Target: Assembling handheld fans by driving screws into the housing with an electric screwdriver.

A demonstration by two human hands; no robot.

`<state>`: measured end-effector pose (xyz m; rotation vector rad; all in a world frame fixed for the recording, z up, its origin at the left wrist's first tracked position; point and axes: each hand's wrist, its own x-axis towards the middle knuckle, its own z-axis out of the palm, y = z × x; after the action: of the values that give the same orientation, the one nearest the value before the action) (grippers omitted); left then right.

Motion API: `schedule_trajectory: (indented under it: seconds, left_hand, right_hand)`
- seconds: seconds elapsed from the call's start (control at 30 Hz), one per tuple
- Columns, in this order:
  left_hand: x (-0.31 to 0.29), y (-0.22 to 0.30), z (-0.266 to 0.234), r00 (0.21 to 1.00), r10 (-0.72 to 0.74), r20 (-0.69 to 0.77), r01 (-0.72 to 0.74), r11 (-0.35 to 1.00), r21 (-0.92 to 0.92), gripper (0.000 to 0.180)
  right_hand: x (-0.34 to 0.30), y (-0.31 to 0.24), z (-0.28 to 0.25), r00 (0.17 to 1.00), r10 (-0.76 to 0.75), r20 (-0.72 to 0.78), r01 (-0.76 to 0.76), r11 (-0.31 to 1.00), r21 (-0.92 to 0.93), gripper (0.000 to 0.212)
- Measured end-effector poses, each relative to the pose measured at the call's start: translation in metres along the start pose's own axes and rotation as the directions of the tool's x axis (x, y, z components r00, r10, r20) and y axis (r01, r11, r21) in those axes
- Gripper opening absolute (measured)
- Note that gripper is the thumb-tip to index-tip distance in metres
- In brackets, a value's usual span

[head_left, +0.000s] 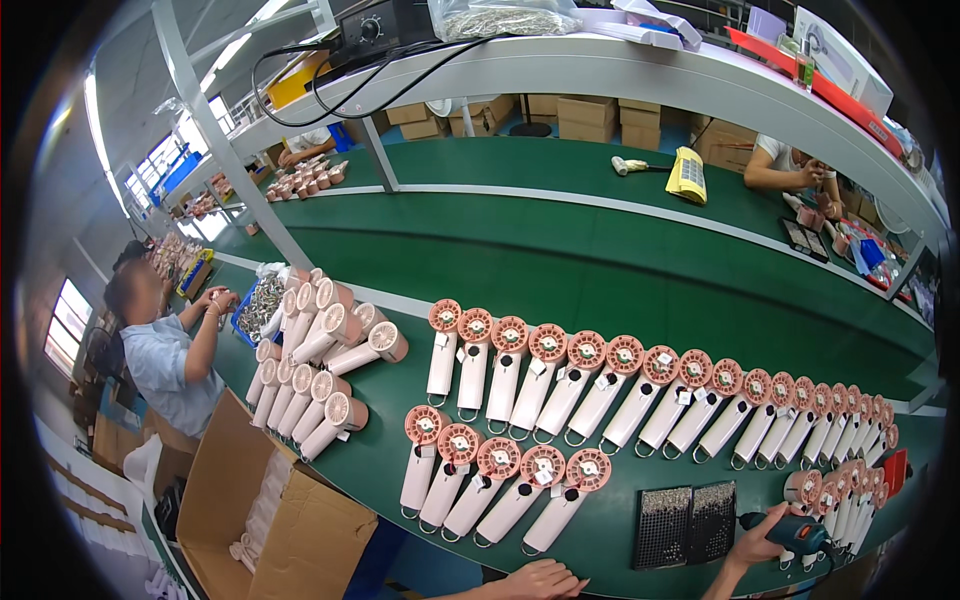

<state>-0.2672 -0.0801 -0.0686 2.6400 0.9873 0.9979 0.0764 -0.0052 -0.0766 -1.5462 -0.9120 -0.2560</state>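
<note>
My right hand (757, 546), at the lower right, is wrapped round a teal and black electric screwdriver (800, 534). The driver's tip points left, close to the right edge of a black gridded screw tray (712, 522). Beside that tray lies a second dark gridded tray (662, 528). At the bottom edge of the view, my left hand (545, 580) rests by the table's near edge, fingers loosely extended, with nothing seen in it. Just beyond it lies a short row of white handheld fans with pink round heads (541, 467). A longer row of the same fans (625, 356) runs behind.
More fans, pink heads raised, are heaped on the left (320, 320) near a blue bin of metal parts (262, 305). An open cardboard box (310, 530) stands lower left. A shelf (560, 48) spans overhead. A co-worker (170, 350) sits left; others work across the green table (480, 230).
</note>
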Motion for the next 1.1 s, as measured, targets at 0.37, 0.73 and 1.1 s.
schedule_trajectory:
  seconds: [0.37,0.73,1.1]
  left_hand:
    - [-0.006,-0.001,0.007,0.999,0.0,-0.041,0.001,1.0,0.015,0.025]
    - [-0.005,-0.001,0.005,1.0,0.005,-0.016,-0.005,1.0,0.006,0.023]
    - [-0.002,0.001,0.004,1.0,-0.03,0.006,0.03,1.0,-0.003,0.022]
  right_hand:
    - [0.006,-0.003,0.009,1.0,0.019,-0.014,-0.018,0.999,0.031,0.02]
    - [0.003,0.003,0.013,0.998,0.034,-0.061,-0.032,0.999,0.024,0.021]
    - [0.003,0.005,0.016,0.996,0.075,-0.053,-0.074,0.997,0.034,0.024]
